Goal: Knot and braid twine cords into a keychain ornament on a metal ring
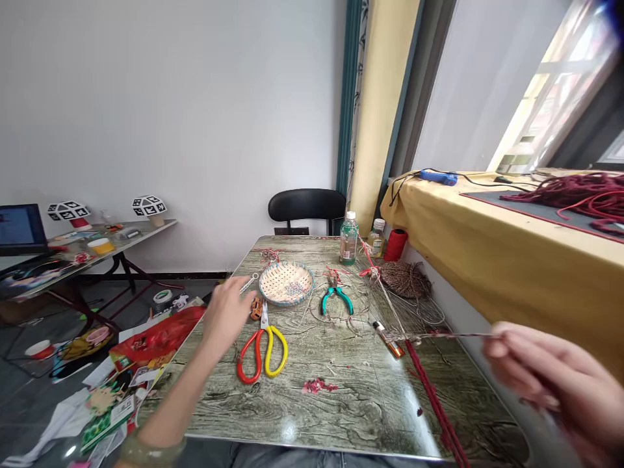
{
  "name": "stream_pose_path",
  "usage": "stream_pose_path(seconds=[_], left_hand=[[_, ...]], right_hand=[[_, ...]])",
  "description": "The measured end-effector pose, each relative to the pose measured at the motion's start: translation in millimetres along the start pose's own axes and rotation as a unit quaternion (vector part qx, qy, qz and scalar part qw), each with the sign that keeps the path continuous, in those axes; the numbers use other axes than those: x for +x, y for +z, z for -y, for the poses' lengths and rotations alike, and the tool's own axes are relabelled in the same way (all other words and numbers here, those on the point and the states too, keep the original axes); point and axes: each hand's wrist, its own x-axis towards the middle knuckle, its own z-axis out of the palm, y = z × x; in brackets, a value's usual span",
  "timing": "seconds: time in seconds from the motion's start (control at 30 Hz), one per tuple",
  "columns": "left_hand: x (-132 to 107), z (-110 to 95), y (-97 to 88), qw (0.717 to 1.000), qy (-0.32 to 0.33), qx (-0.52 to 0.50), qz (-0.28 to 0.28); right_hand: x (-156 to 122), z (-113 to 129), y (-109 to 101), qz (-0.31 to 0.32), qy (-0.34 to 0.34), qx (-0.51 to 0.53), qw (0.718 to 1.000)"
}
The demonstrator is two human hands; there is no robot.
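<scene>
My left hand [225, 311] reaches, fingers loosely spread and empty, beside the scissors [262, 348] on the bench [341, 403] — my right hand [556, 383] pinches a taut cord [439, 336], keeping it tensioned.

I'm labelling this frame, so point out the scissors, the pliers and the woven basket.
scissors [262, 348], head view, where the red and yellow handles meet.
pliers [335, 298], head view, teal handles.
woven basket [273, 294], head view, front rim.
</scene>
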Motion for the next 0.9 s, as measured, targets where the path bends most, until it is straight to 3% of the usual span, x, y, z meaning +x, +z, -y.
stream_pose_path(seconds=[0.07,0.1,0.13,0.17,0.2,0.27,0.43,0.57,0.73,0.9], left_hand=[[-23.8,-26.5,29.8,0.997,0.005,-0.010,0.079],[-37.0,-40.2,44.6,0.988,0.004,-0.028,0.155],[-49.5,-52.9,58.1,0.956,-0.009,-0.082,0.283],[-60.3,-63.8,69.6,0.918,-0.025,-0.136,0.372],[-68.8,-72.7,78.2,0.889,-0.036,-0.178,0.421],[-78.2,-84.2,86.5,0.875,-0.035,-0.229,0.426],[-79.0,-99.2,70.6,0.906,-0.040,-0.220,0.360],[-85.2,-108.7,57.4,0.916,-0.032,-0.171,0.362],[-92.0,-111.4,56.9,0.914,-0.039,-0.185,0.359],[-95.0,-116.4,56.2,0.903,-0.026,-0.231,0.360]], right_hand=[[6.2,13.4,28.8,0.086,0.036,0.042,0.995],[8.5,19.5,42.4,0.136,0.049,0.049,0.988],[10.0,25.1,54.1,0.169,0.055,0.056,0.983],[10.7,30.2,62.9,0.193,0.053,0.061,0.978],[10.7,34.8,68.6,0.208,0.049,0.063,0.975],[8.8,43.1,71.1,0.219,0.033,0.064,0.973],[-3.8,56.6,54.1,0.212,-0.035,0.013,0.977],[-17.1,62.3,52.2,0.124,-0.079,-0.009,0.989],[-25.3,74.3,63.2,0.048,-0.067,0.014,0.996],[-18.5,75.2,59.9,0.078,-0.132,-0.046,0.987]])
